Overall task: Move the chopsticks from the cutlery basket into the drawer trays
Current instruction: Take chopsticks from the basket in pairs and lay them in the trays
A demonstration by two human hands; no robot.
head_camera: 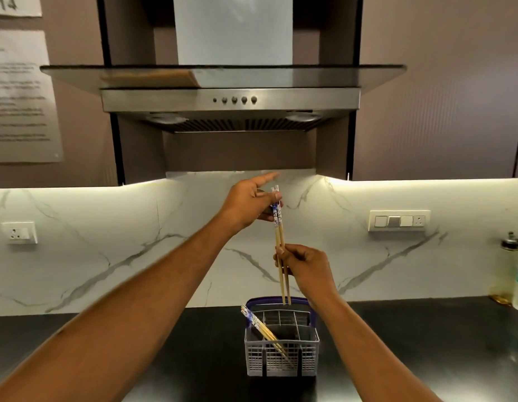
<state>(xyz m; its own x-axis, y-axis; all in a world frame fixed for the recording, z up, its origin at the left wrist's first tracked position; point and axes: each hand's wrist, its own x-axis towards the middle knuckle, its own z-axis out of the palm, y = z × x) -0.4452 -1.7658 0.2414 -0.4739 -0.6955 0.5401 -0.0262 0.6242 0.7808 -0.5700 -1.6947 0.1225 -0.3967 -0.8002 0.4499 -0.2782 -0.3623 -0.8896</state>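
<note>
Two chopsticks [281,250] upright above cutlery basket [282,355], left hand [249,206] pinching patterned tops, right hand [305,268] gripping mid-shaft, tips down.

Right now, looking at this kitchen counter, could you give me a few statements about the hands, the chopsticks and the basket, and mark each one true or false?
1. Both hands hold one pair of chopsticks. True: the left hand pinches the patterned tops, the right hand the wooden shafts.
2. The cutlery basket is empty. False: more chopsticks lean inside it.
3. The held pair stands nearly upright above the basket. True.
4. The basket sits in an open drawer. False: it stands on the dark countertop; no drawer shows.
</note>
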